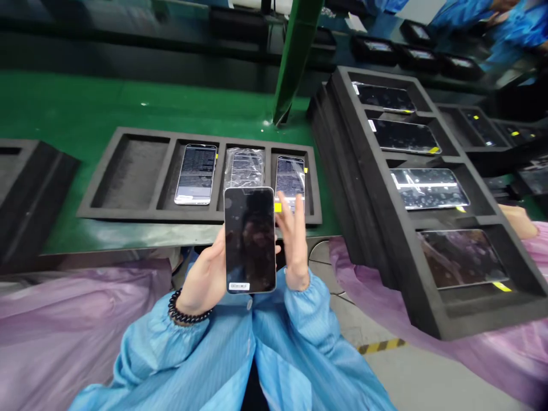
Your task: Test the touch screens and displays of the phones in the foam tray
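A smartphone (250,245) with a dark screen, a white barcode label at its lower edge and a yellow tab on its right side is held upright before me. My left hand (206,271) grips it from behind and along its left edge. Beside its right edge is my right hand (294,245), fingers spread and pointing up. Behind the phone lies a black foam tray (166,214) with a phone showing text (196,174), a plastic-wrapped phone (245,166) and another lit phone (290,174), partly covered by my right fingers. The tray's leftmost compartment holds no phone.
A stack of black foam trays (363,188) stands at the right, its top tray holding several phones. Another foam block (38,188) sits at the left. A green post (295,63) rises behind the green bench (85,108). Blue-sleeved people (509,28) and a neighbour's hand (519,221) are nearby.
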A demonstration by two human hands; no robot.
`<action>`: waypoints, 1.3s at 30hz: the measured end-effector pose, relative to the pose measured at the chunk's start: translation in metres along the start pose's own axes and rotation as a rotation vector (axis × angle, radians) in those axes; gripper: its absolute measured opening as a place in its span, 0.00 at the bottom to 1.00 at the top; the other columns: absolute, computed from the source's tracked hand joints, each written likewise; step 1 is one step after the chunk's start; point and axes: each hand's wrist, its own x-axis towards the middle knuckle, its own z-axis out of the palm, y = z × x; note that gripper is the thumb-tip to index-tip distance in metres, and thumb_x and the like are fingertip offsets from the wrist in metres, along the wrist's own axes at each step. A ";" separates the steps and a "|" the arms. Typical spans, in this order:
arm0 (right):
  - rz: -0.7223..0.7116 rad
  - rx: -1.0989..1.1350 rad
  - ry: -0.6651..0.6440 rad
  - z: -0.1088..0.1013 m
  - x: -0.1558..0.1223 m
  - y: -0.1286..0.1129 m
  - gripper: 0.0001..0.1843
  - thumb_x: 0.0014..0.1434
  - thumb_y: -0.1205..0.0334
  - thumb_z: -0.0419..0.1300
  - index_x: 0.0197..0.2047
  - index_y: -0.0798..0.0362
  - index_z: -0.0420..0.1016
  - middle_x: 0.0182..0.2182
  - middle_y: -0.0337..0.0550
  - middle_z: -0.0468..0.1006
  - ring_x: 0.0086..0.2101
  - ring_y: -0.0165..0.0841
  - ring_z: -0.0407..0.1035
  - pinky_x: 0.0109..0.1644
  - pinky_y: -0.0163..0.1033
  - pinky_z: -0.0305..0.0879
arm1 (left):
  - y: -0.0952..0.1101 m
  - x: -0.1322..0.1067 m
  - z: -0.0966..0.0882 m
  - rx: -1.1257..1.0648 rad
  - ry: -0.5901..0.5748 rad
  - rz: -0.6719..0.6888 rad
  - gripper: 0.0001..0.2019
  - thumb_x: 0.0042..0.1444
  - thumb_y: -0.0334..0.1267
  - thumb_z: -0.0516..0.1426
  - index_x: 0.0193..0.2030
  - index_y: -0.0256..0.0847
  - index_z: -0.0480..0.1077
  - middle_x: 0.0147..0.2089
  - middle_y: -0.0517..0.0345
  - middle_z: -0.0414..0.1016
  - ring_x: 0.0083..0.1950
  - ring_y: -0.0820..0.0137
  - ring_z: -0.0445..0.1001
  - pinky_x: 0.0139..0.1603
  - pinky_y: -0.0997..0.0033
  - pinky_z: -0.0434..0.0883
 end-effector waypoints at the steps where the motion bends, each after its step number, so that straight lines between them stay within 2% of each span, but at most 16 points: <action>1: -0.139 -0.299 0.039 -0.005 -0.004 -0.002 0.45 0.59 0.27 0.49 0.71 0.45 0.58 0.64 0.52 0.66 0.64 0.51 0.61 0.61 0.55 0.67 | 0.001 -0.001 0.000 0.021 0.013 0.023 0.31 0.59 0.51 0.53 0.70 0.56 0.59 0.69 0.61 0.67 0.74 0.54 0.61 0.75 0.45 0.62; 2: -0.257 -0.522 0.049 -0.010 -0.008 -0.004 0.43 0.58 0.27 0.48 0.67 0.44 0.66 0.68 0.50 0.61 0.68 0.55 0.53 0.68 0.62 0.58 | 0.001 -0.002 0.000 0.039 0.022 0.035 0.30 0.59 0.51 0.53 0.70 0.56 0.59 0.70 0.62 0.66 0.74 0.55 0.61 0.75 0.46 0.61; 3: -0.348 -0.626 0.022 -0.013 -0.011 -0.005 0.38 0.58 0.28 0.50 0.62 0.41 0.73 0.70 0.45 0.59 0.70 0.57 0.48 0.72 0.66 0.49 | 0.001 -0.003 -0.001 0.054 0.028 0.044 0.30 0.60 0.51 0.52 0.69 0.56 0.60 0.70 0.62 0.66 0.74 0.55 0.61 0.76 0.47 0.61; 6: -0.540 -0.752 -0.123 -0.019 -0.017 -0.007 0.23 0.61 0.35 0.53 0.51 0.32 0.81 0.70 0.29 0.59 0.69 0.52 0.52 0.75 0.64 0.39 | 0.001 -0.006 -0.004 0.063 0.033 0.048 0.29 0.61 0.52 0.51 0.69 0.55 0.61 0.70 0.61 0.66 0.74 0.57 0.61 0.76 0.49 0.61; 8: -0.573 -0.726 -0.130 -0.020 -0.017 -0.009 0.23 0.66 0.39 0.47 0.51 0.31 0.81 0.71 0.27 0.57 0.68 0.48 0.55 0.76 0.62 0.40 | -0.001 -0.007 -0.006 0.048 0.022 0.042 0.29 0.61 0.52 0.52 0.69 0.54 0.61 0.71 0.60 0.65 0.74 0.57 0.62 0.76 0.50 0.60; 10: -0.517 -0.717 -0.046 -0.018 -0.015 -0.012 0.30 0.70 0.41 0.37 0.57 0.33 0.77 0.73 0.30 0.53 0.69 0.47 0.53 0.76 0.61 0.43 | -0.003 -0.010 -0.008 0.036 0.003 0.019 0.31 0.60 0.53 0.52 0.70 0.53 0.60 0.71 0.59 0.65 0.73 0.55 0.63 0.76 0.48 0.61; 13: -0.445 -0.726 0.122 -0.016 -0.014 -0.017 0.37 0.70 0.38 0.29 0.70 0.40 0.62 0.74 0.38 0.51 0.71 0.49 0.49 0.74 0.61 0.48 | -0.006 -0.013 -0.008 0.003 -0.028 -0.022 0.32 0.61 0.55 0.51 0.71 0.52 0.57 0.69 0.56 0.67 0.72 0.53 0.65 0.75 0.46 0.61; 15: -0.496 -0.685 0.187 -0.015 -0.017 -0.018 0.37 0.70 0.37 0.31 0.73 0.41 0.56 0.74 0.40 0.51 0.70 0.50 0.51 0.73 0.61 0.52 | -0.008 -0.016 -0.007 -0.019 -0.040 -0.043 0.33 0.62 0.55 0.51 0.72 0.51 0.55 0.69 0.55 0.68 0.71 0.53 0.65 0.75 0.45 0.61; 16: -0.531 -0.656 0.198 -0.015 -0.018 -0.017 0.35 0.71 0.38 0.33 0.73 0.40 0.57 0.74 0.40 0.51 0.70 0.49 0.53 0.72 0.61 0.53 | -0.009 -0.017 -0.007 -0.021 -0.038 -0.048 0.33 0.62 0.55 0.51 0.72 0.50 0.55 0.69 0.54 0.67 0.72 0.53 0.65 0.76 0.44 0.60; 20: -0.688 -0.613 0.090 -0.019 -0.025 -0.014 0.26 0.73 0.45 0.39 0.59 0.37 0.74 0.72 0.32 0.55 0.66 0.43 0.58 0.74 0.59 0.51 | -0.011 -0.018 -0.007 -0.013 -0.015 -0.049 0.32 0.61 0.54 0.53 0.70 0.47 0.58 0.70 0.53 0.66 0.74 0.53 0.61 0.77 0.44 0.57; 22: -0.735 -0.630 0.009 -0.019 -0.025 -0.013 0.24 0.73 0.47 0.41 0.55 0.35 0.77 0.70 0.31 0.60 0.65 0.41 0.61 0.74 0.59 0.50 | -0.012 -0.017 -0.008 -0.022 -0.020 -0.051 0.32 0.61 0.55 0.54 0.70 0.46 0.58 0.71 0.53 0.65 0.75 0.52 0.59 0.78 0.45 0.56; 24: -0.649 -0.669 0.035 -0.019 -0.023 -0.013 0.26 0.73 0.45 0.40 0.61 0.35 0.72 0.70 0.35 0.61 0.66 0.43 0.59 0.74 0.61 0.50 | -0.013 -0.017 -0.009 -0.027 -0.019 -0.055 0.33 0.60 0.55 0.54 0.70 0.46 0.58 0.71 0.54 0.64 0.76 0.53 0.57 0.79 0.46 0.55; 26: -0.511 -0.689 0.155 -0.018 -0.021 -0.013 0.30 0.72 0.42 0.37 0.70 0.40 0.62 0.72 0.41 0.57 0.68 0.46 0.54 0.73 0.62 0.51 | -0.013 -0.017 -0.010 -0.034 -0.007 -0.056 0.33 0.60 0.55 0.55 0.70 0.47 0.59 0.71 0.55 0.64 0.76 0.54 0.56 0.79 0.48 0.54; 28: -0.460 -0.665 0.254 -0.018 -0.020 -0.015 0.33 0.72 0.41 0.36 0.73 0.43 0.55 0.73 0.43 0.53 0.70 0.48 0.52 0.71 0.61 0.54 | -0.012 -0.016 -0.009 -0.051 -0.012 -0.066 0.33 0.61 0.56 0.54 0.71 0.48 0.58 0.71 0.56 0.65 0.76 0.55 0.56 0.79 0.48 0.54; 35: -0.538 -0.726 0.320 -0.017 -0.017 -0.020 0.27 0.74 0.48 0.38 0.67 0.41 0.66 0.72 0.38 0.55 0.67 0.44 0.58 0.72 0.57 0.55 | -0.003 -0.011 -0.007 -0.111 -0.113 -0.141 0.27 0.69 0.51 0.41 0.71 0.50 0.58 0.67 0.56 0.70 0.74 0.59 0.62 0.77 0.48 0.58; 39: -0.573 -0.773 0.336 -0.014 -0.010 -0.022 0.28 0.73 0.46 0.38 0.71 0.40 0.60 0.73 0.39 0.52 0.68 0.45 0.57 0.72 0.57 0.56 | -0.002 -0.010 -0.008 -0.126 -0.142 -0.150 0.27 0.70 0.49 0.39 0.72 0.51 0.58 0.67 0.57 0.71 0.73 0.59 0.64 0.77 0.48 0.59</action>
